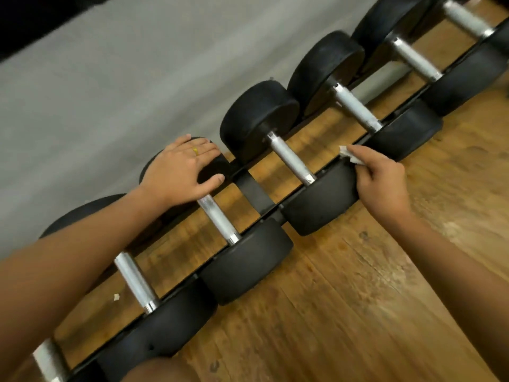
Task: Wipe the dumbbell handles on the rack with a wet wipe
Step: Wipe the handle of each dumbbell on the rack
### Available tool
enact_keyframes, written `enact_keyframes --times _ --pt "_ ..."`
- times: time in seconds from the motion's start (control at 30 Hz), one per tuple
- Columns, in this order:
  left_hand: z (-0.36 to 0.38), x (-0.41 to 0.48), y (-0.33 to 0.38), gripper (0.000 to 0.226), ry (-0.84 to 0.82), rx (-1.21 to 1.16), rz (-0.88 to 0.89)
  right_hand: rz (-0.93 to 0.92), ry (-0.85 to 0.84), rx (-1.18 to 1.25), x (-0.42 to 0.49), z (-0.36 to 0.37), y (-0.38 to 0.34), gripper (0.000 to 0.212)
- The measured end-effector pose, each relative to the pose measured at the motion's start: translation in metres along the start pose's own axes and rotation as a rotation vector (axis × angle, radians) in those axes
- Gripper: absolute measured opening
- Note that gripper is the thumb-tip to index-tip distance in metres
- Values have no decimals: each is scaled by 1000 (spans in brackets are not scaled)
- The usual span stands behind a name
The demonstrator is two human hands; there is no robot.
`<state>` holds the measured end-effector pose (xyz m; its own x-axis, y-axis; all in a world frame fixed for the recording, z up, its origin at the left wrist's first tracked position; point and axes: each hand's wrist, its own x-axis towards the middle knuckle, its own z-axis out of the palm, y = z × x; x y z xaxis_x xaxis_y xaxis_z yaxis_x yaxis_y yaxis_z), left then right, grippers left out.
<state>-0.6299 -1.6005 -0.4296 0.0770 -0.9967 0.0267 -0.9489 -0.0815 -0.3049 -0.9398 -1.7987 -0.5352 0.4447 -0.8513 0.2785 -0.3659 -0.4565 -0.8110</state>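
Note:
Several black dumbbells with silver knurled handles lie side by side on a low black rack (256, 188) that runs diagonally from lower left to upper right. My left hand (181, 169) rests flat, fingers spread, on the far head of one dumbbell, just above its handle (219, 219). My right hand (382, 180) pinches a small crumpled white wet wipe (351, 155) above the near head of the neighbouring dumbbell, to the right of that dumbbell's handle (292, 159). The wipe touches no handle.
The rack stands on a wooden floor (358, 299) against a grey wall (124, 78). A small white scrap (116, 297) lies on the floor under the rack at lower left. More dumbbells (416, 60) continue toward the upper right.

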Motion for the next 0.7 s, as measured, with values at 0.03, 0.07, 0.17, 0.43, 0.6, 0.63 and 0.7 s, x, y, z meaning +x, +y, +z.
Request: enact_keyframes --times 0.03,0.07,0.17,0.43,0.6,0.63,0.7 --pt "1 -1 0 72 7 0 3 17 4 9 0 -2 4 39" --pt "1 -1 0 72 19 -2 1 25 3 17 0 -2 8 39" --pt "3 -1 2 71 35 -2 -6 50 -39 22 1 -6 18 39" --pt "0 0 8 69 3 -3 -56 228 -255 301 2 -21 31 35" --pt "-1 -2 9 67 -15 6 -88 151 -313 380 -7 -22 35 37" --pt "-1 -2 10 66 -12 5 -91 112 -309 351 -8 -24 36 37" --pt "-1 -2 10 65 -8 9 -94 44 -320 302 -10 -27 39 36"
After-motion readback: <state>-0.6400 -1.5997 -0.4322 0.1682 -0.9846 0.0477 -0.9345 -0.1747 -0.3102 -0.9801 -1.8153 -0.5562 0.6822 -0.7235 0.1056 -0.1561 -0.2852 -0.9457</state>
